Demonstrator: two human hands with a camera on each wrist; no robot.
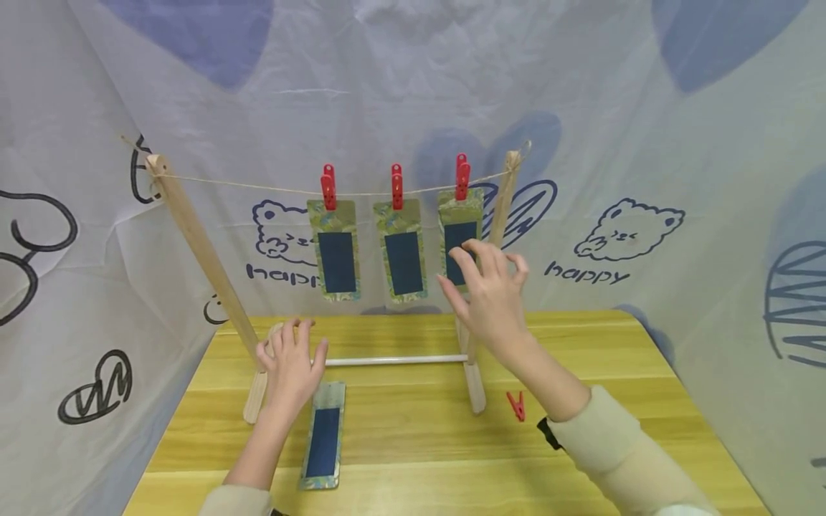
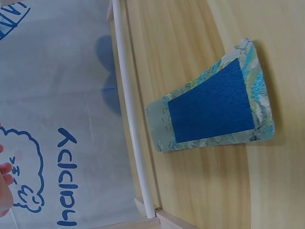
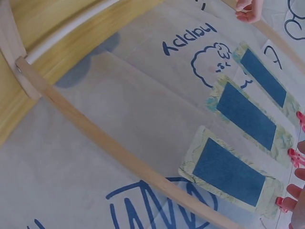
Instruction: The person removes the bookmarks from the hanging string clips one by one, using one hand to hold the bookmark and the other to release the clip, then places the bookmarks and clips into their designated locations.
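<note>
Three flat patterned strips with dark blue panels hang side by side from a string: a left strip (image 1: 337,261), a middle strip (image 1: 404,261) and a right strip (image 1: 453,236). Each has a red clothespin at its top, such as the right clothespin (image 1: 462,177). My right hand (image 1: 493,297) is raised in front of the right strip, overlapping its lower part, with fingers loosely bent and nothing held. My left hand (image 1: 293,365) hovers by the left post, its fingers spread and holding nothing. A fourth strip (image 2: 212,105) lies on the table below it.
The string (image 1: 245,185) runs between two wooden posts, the left post (image 1: 203,251) and the right post (image 1: 503,204). A white rod (image 1: 393,360) joins them low down. A loose red clothespin (image 1: 516,406) lies on the wooden table (image 1: 413,437). A printed cloth (image 1: 400,86) hangs behind.
</note>
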